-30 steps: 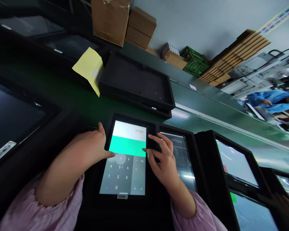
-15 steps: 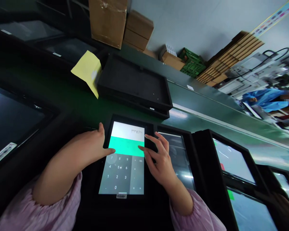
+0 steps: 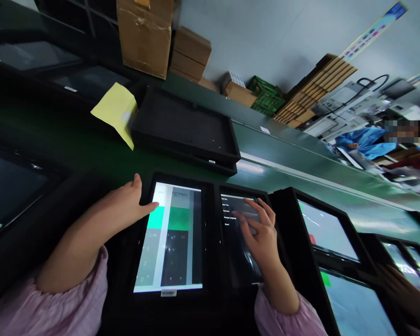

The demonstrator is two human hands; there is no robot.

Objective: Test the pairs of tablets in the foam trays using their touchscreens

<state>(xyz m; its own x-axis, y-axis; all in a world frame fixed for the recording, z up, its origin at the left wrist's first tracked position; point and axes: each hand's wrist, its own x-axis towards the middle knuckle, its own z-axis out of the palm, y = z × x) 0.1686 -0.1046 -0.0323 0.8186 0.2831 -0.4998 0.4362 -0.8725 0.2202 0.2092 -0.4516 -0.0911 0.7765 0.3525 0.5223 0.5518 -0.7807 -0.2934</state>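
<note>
In front of me lies a tablet (image 3: 182,252) in a black frame, its lit screen sliding between calculator-like pages in white, green and grey. My left hand (image 3: 128,203) is at its left edge, empty, thumb stretched over the screen's upper left part and another finger pointing away. To the right lies a second tablet (image 3: 233,254), dark, with a short list of white menu lines including "Change Language". Over that screen is my right hand (image 3: 264,228), empty, fingers spread and fingertips at or just above the glass; contact cannot be made out.
Black trays (image 3: 185,126) are stacked beyond the tablets, with a yellow paper (image 3: 115,109) against them. More lit tablets (image 3: 331,231) stand at right, near a dim arm (image 3: 402,289). Cartons (image 3: 145,37) are at the back; a person in blue sleeves (image 3: 367,142) sits far right.
My right hand has moved right, from the first tablet to the second. The first screen went from a full calculator to sliding pages; the second now shows a menu. The view shifted slightly.
</note>
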